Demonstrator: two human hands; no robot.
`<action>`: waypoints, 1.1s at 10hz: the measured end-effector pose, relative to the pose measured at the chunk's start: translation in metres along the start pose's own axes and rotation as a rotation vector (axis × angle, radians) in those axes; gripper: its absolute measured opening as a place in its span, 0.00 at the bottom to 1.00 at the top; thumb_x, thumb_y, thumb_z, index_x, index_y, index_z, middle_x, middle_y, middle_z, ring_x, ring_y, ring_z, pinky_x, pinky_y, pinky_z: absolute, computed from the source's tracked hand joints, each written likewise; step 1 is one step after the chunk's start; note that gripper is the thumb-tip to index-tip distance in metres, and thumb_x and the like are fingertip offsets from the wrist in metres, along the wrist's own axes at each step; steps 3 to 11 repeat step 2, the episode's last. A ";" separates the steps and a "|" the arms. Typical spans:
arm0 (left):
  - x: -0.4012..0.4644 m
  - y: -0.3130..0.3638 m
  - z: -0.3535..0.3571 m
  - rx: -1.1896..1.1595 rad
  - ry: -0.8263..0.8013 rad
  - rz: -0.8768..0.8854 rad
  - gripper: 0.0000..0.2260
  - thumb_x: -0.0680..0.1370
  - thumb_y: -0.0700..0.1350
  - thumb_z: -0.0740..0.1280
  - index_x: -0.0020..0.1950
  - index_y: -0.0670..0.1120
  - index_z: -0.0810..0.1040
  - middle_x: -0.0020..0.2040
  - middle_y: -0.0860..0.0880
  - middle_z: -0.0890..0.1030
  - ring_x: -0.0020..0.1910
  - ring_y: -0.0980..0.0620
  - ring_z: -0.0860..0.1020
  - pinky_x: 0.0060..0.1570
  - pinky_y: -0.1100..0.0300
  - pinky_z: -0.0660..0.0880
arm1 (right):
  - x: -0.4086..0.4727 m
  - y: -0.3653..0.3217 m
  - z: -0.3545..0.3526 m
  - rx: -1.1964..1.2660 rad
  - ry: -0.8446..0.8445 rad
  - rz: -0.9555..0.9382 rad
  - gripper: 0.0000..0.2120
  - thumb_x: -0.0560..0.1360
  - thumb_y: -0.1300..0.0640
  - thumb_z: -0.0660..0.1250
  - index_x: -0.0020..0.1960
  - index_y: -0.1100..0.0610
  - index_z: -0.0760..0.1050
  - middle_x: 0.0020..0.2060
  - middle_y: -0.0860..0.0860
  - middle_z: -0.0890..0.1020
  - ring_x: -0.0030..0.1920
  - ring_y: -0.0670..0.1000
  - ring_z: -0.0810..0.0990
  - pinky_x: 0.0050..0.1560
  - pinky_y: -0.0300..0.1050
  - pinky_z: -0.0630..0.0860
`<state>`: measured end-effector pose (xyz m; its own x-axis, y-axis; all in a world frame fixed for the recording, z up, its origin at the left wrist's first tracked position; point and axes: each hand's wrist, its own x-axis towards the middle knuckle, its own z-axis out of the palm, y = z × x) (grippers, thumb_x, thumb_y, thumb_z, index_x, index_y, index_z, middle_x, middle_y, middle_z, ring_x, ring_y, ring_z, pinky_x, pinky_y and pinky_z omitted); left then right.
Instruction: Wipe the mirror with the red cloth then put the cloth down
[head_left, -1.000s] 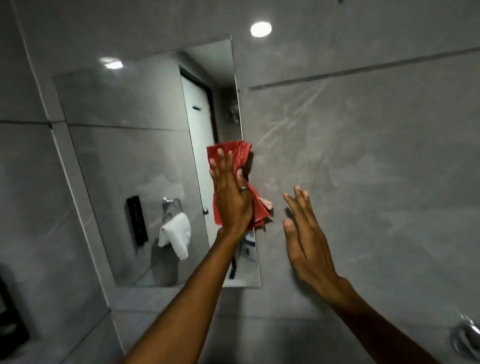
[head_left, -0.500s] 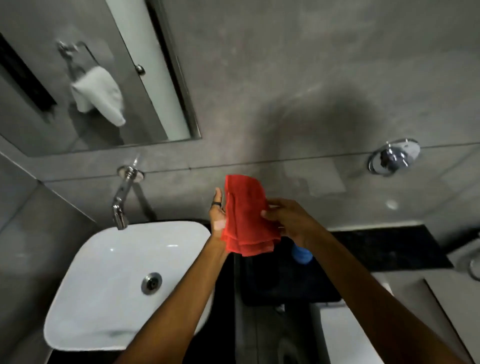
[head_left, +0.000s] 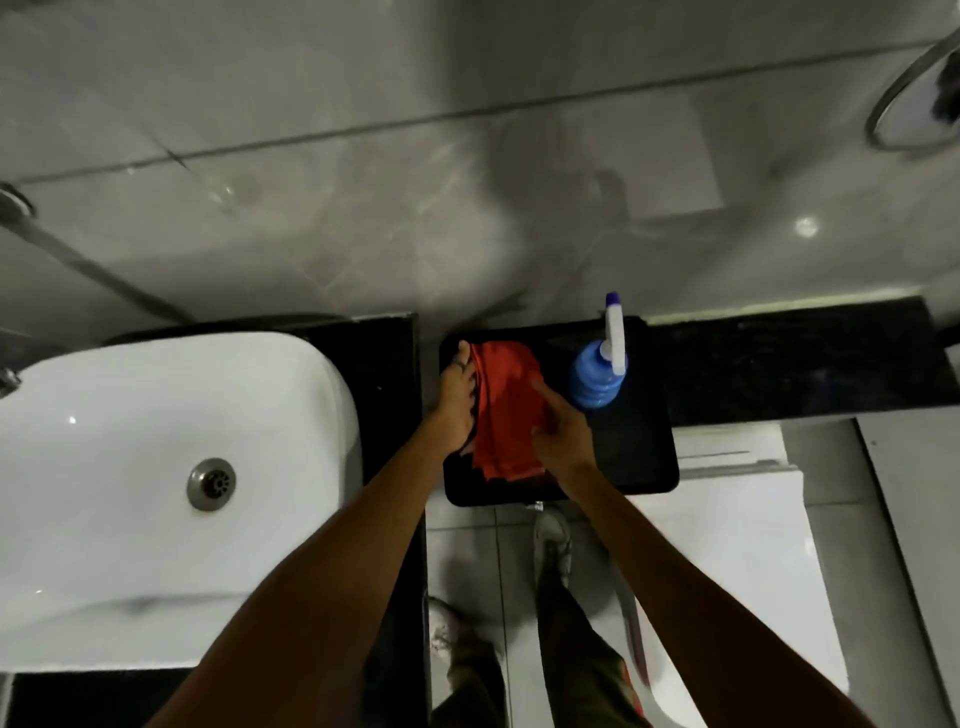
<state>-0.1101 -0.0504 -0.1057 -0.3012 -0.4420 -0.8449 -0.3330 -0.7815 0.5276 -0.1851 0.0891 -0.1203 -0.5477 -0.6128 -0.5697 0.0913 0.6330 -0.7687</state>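
The red cloth (head_left: 506, 410), folded, lies low over the left half of a black tray (head_left: 639, 457). My left hand (head_left: 456, 400) holds its left edge, fingers pointing away from me. My right hand (head_left: 561, 431) grips its right side near the bottom. Whether the cloth rests fully on the tray I cannot tell. The mirror is out of view.
A blue spray bottle (head_left: 597, 379) with a white nozzle stands on the tray's right part, close to my right hand. A white basin (head_left: 156, 467) sits to the left on a black counter (head_left: 389, 364). A white toilet (head_left: 737, 545) is below right. My shoes stand on the floor tiles.
My view swung down from the mirror to the counter. The cloth came off the mirror, my right hand joined the left on it, and both lowered it onto the tray.
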 end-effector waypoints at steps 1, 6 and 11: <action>-0.004 -0.002 -0.003 0.132 0.070 0.090 0.29 0.83 0.65 0.53 0.78 0.49 0.68 0.65 0.51 0.78 0.60 0.53 0.78 0.59 0.56 0.75 | 0.002 0.003 0.007 -0.095 0.001 0.047 0.30 0.77 0.68 0.61 0.77 0.52 0.70 0.56 0.53 0.84 0.41 0.48 0.81 0.41 0.26 0.75; -0.032 -0.008 -0.008 0.256 0.147 0.315 0.26 0.85 0.60 0.55 0.80 0.51 0.64 0.79 0.50 0.68 0.77 0.49 0.68 0.73 0.53 0.68 | -0.013 -0.007 0.015 -0.227 0.032 -0.068 0.28 0.79 0.63 0.61 0.79 0.56 0.65 0.71 0.59 0.76 0.67 0.57 0.77 0.67 0.45 0.76; -0.032 -0.008 -0.008 0.256 0.147 0.315 0.26 0.85 0.60 0.55 0.80 0.51 0.64 0.79 0.50 0.68 0.77 0.49 0.68 0.73 0.53 0.68 | -0.013 -0.007 0.015 -0.227 0.032 -0.068 0.28 0.79 0.63 0.61 0.79 0.56 0.65 0.71 0.59 0.76 0.67 0.57 0.77 0.67 0.45 0.76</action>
